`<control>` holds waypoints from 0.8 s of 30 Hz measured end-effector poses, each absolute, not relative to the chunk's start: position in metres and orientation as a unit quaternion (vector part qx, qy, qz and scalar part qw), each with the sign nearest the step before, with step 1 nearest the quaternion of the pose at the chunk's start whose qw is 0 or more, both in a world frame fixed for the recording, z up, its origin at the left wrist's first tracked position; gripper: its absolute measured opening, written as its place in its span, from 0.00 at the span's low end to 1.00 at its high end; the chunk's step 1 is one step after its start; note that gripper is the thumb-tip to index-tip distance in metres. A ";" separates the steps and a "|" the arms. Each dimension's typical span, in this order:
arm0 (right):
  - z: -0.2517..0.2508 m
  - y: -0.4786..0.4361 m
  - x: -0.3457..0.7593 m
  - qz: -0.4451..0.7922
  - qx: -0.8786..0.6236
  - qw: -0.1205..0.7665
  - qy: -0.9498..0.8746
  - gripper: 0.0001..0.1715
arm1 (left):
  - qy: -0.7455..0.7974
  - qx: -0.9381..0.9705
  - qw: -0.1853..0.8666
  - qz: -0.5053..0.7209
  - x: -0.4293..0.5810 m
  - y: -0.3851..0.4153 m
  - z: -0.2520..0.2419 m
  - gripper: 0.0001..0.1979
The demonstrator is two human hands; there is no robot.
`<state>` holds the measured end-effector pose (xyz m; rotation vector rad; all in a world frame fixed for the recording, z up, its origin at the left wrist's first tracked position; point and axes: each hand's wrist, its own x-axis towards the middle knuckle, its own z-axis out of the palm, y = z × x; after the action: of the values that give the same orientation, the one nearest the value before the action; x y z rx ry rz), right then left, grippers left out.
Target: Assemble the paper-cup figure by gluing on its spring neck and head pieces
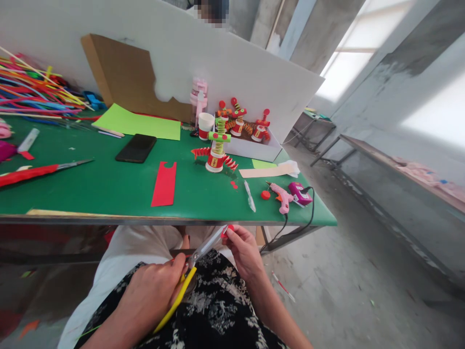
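My left hand (154,286) is closed round the scissors (203,249), whose long blades point up and right and whose yellow handle hangs below. Pinched in my right hand (241,247) is a small red paper piece (225,231), which meets the tips of the blades. Both hands are over my lap, in front of the table edge. On the green tabletop (109,194) lies a red paper strip (164,186) with a rounded notch cut from its top. Behind it stands a paper-cup figure (215,157) with folded paper arms and a green rolled crosspiece.
A pink glue gun (281,197), a purple box (300,194) with a cable, a red round cap (265,195) and a pen (250,196) lie at right. Further back are a white box (259,149) with several figures, a phone (136,148) and green paper (145,125).
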<state>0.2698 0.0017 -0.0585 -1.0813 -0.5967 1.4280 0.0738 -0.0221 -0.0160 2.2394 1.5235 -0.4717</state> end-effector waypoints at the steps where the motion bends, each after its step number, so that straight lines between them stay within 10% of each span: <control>1: -0.059 0.002 0.270 0.613 -0.464 0.587 -0.255 0.20 | 0.544 0.799 0.196 -0.168 0.074 -0.022 -0.016 0.21; 24: -0.058 0.001 0.272 0.613 -0.464 0.586 -0.254 0.19 | 0.545 0.795 0.201 -0.173 0.074 -0.021 -0.016 0.21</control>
<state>0.2717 0.0010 -0.0580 -1.0824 -0.5926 1.4297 0.0743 -0.0210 -0.0159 2.2218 1.5235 -0.4830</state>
